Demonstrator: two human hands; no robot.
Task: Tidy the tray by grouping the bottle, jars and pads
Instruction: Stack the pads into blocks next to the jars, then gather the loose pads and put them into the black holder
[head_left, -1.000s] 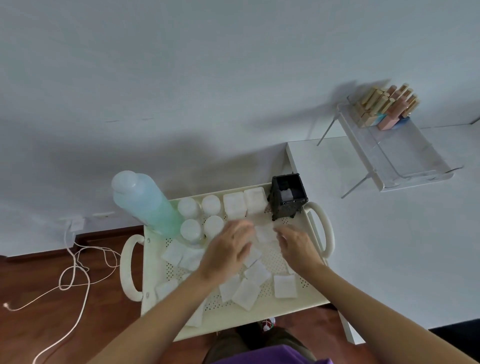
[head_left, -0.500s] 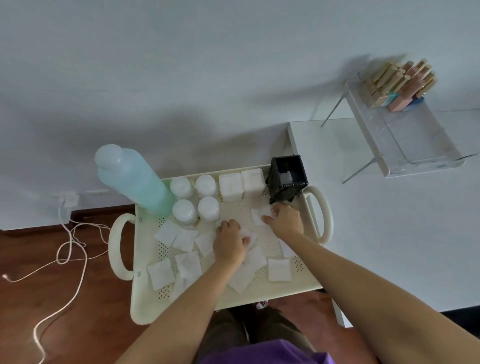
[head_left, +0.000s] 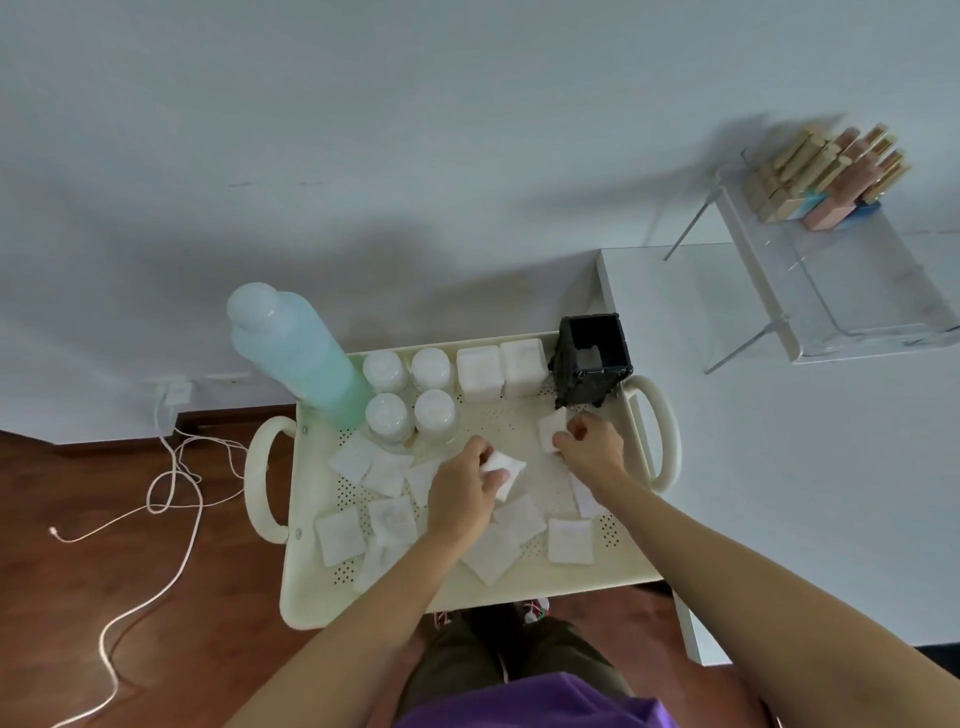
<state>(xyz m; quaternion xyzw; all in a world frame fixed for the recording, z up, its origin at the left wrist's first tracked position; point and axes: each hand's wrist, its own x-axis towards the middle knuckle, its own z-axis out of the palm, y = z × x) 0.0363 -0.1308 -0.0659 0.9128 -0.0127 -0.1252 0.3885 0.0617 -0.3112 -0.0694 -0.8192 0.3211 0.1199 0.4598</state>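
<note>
A cream perforated tray (head_left: 524, 590) with two handles holds a tall blue-green bottle (head_left: 296, 353) at its back left. Several round white jars (head_left: 408, 395) stand beside the bottle, then two square white jars (head_left: 501, 364) and a black holder (head_left: 592, 358) at the back right. Several white square pads (head_left: 363, 462) lie scattered over the tray floor. My left hand (head_left: 465, 488) pinches a white pad (head_left: 506, 465) mid-tray. My right hand (head_left: 592, 447) grips another pad (head_left: 551, 428) just in front of the black holder.
A white table (head_left: 779, 467) adjoins the tray on the right, carrying a clear acrylic stand (head_left: 841, 280) with wooden and pink blocks (head_left: 826, 176). A white cable (head_left: 171, 499) trails over the wooden floor at left. The wall rises behind.
Both hands drew back slightly from the tray's rear. My left hand has picked up a pad and my right hand has closed on a pad by the black holder.
</note>
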